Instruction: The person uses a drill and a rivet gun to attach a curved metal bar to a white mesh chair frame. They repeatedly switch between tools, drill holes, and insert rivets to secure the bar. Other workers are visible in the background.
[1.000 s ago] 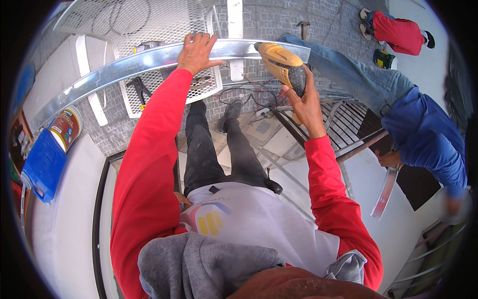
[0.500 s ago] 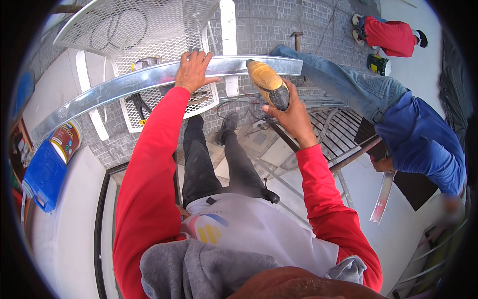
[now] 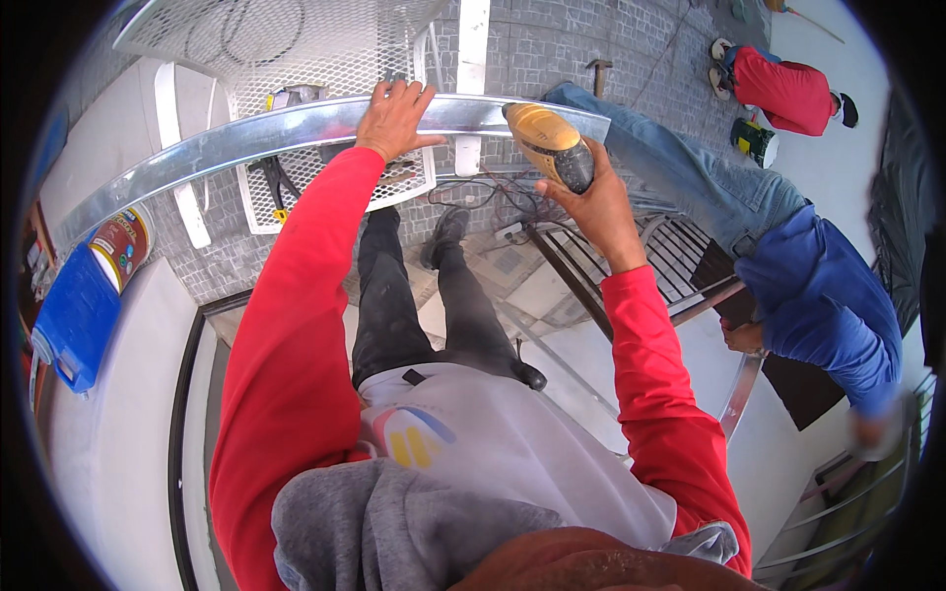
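A long galvanized metal channel [image 3: 246, 136] spans the work area from far left to right of centre, lying across a white mesh bench [image 3: 249, 212]. My left hand [image 3: 392, 123] holds it near the middle, fingers over its far edge and thumb along the top. My right hand [image 3: 603, 207] is wrapped round a yellow and black power drill [image 3: 548, 143]. The drill's nose is at the channel, close to its right end; the exact contact point is hidden. Below the channel, black-handled snips [image 3: 274, 185] lie on the mesh. A grey and yellow tool [image 3: 296, 96] sits just beyond it.
A co-worker in a blue shirt [image 3: 823, 295] is close on my right, one leg reaching toward the channel's end. Another person in red [image 3: 783, 91] bends down farther off. A hammer [image 3: 598, 74] lies on the paving. At left are a blue jerrycan [image 3: 77, 320] and a paint bucket [image 3: 123, 248].
My view has shifted slightly, and both hands keep their places on the channel and the drill. The co-worker in blue has moved a hand and the metal strip in it.
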### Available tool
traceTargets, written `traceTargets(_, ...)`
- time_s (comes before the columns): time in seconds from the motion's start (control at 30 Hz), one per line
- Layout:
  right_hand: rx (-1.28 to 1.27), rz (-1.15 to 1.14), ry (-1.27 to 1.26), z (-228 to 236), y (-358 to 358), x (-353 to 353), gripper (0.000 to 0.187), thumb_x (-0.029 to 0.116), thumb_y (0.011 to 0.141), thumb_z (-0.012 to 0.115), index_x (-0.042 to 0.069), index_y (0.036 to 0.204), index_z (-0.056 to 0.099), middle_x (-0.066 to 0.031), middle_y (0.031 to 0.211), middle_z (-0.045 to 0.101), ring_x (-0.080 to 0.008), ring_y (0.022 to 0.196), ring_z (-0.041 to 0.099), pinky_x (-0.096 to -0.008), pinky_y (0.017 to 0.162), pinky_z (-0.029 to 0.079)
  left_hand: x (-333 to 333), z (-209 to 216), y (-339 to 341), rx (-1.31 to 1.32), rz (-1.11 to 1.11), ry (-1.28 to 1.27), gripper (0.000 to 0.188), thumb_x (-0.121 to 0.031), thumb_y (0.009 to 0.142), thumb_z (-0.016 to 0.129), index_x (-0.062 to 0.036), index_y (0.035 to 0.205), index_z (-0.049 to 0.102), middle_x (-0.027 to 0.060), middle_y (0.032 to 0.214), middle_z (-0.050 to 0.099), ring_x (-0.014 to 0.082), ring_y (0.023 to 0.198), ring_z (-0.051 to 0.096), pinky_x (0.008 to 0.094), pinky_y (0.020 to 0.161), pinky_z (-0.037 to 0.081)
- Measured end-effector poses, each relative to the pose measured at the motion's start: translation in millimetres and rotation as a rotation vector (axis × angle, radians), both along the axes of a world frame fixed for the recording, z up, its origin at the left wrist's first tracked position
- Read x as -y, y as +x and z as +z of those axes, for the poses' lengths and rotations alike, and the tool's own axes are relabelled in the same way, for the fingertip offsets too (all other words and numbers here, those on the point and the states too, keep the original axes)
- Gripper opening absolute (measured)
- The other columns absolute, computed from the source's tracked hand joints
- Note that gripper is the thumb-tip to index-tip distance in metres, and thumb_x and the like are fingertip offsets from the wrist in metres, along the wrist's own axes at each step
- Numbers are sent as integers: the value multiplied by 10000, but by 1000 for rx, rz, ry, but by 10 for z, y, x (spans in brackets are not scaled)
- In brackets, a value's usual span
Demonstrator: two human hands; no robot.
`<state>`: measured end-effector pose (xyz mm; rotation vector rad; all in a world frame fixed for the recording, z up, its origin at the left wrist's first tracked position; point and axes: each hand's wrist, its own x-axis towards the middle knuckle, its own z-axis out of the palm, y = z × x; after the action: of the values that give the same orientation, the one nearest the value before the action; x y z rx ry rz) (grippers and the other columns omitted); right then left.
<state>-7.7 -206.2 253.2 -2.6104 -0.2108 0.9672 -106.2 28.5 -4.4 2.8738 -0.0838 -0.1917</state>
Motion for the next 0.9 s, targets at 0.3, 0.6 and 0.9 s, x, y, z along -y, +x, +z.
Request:
traceTargets(0.3, 0, 13, -36, -41, -28, 29, 864, 323, 774, 935, 21, 1445, 483, -203, 1205, 718, -300, 1104, 716, -404, 950, 553, -23, 1, 12, 0, -14, 44, 919, -837, 826, 574, -123, 1404, 548, 33, 1210, 594, 214, 1157, 540, 451, 1070, 358)
traceTargets(0.6, 49, 5, 47, -99, -81, 120, 804, 297, 760, 915, 53, 1408, 506, -238, 1164, 734, -382, 1112, 719, -438, 948, 549, -24, 7, 15, 4, -16, 54, 938, -852, 823, 554, -120, 1410, 551, 38, 1218, 598, 215, 1156, 539, 447, 1078, 360)
traceTargets(0.9, 34, 2, 57, -69, -64, 96, 787, 259, 766, 903, 68, 1416, 503, -237, 1168, 734, -387, 1113, 717, -443, 948, 548, -10, 25, 24, -21, -12, 32, 945, -842, 818, 576, -118, 1424, 542, 56, 1259, 591, 236, 1187, 537, 457, 1092, 364)
